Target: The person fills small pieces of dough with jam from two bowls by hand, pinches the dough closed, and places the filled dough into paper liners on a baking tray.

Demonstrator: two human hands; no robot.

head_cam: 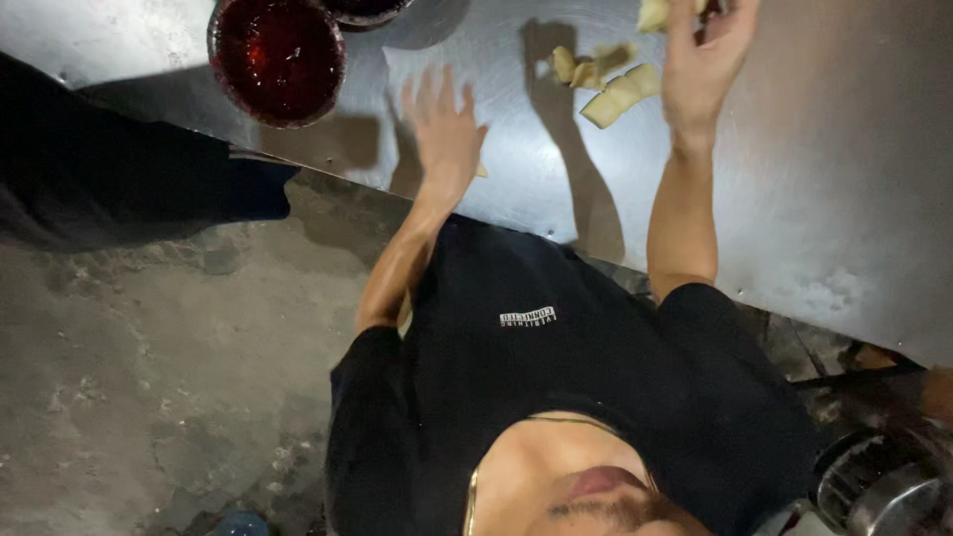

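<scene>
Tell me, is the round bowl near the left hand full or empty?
Nearly full: dark red liquid fills the bowl almost to its rim.

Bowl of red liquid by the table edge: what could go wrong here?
The bowl of dark red liquid sits close to the edge of the steel table, near a dark sleeve; a bump might spill it. The left hand lies flat beside a small yellow piece at that edge and could knock it off.
</scene>
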